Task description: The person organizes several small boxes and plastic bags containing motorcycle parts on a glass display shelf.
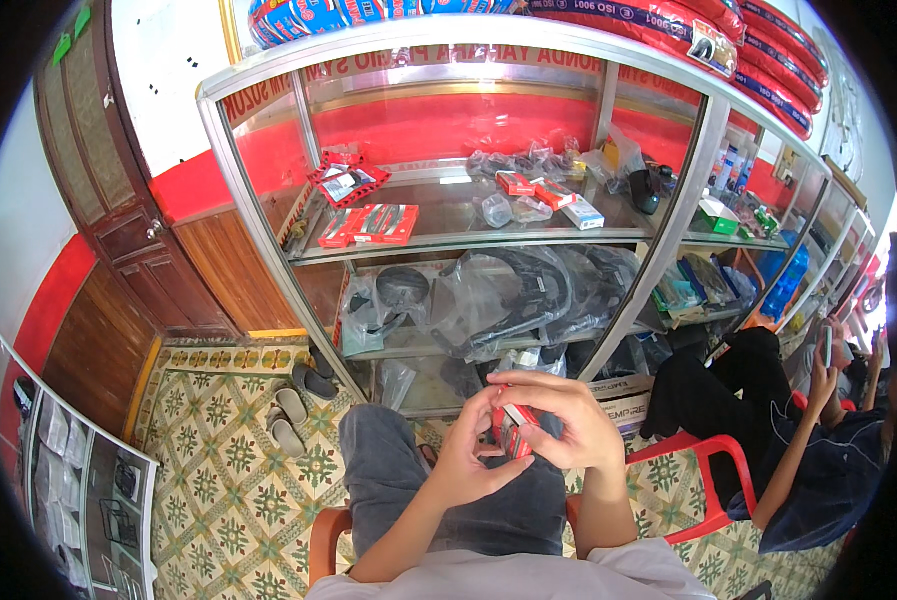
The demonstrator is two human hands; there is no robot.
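Above my lap, both hands hold a small red cardboard box (513,433) with a pale edge showing at its upper side. The fingers of my left hand (469,450) wrap its left side, the thumb at its lower end. My right hand (568,424) arches over the top, its thumb against the box's right side. What the box contains cannot be seen. Beyond my knees stands a glass display cabinet (448,244) with flat red boxes (384,223) on its upper shelf and plastic-wrapped black parts (519,289) on the shelf below.
At the right a person in dark clothes (831,469) sits on a red plastic chair (718,457), holding a phone (827,346). Sandals (291,406) lie on the patterned tile floor (231,480). A second glass case (92,480) stands at the left, near a brown door (118,217).
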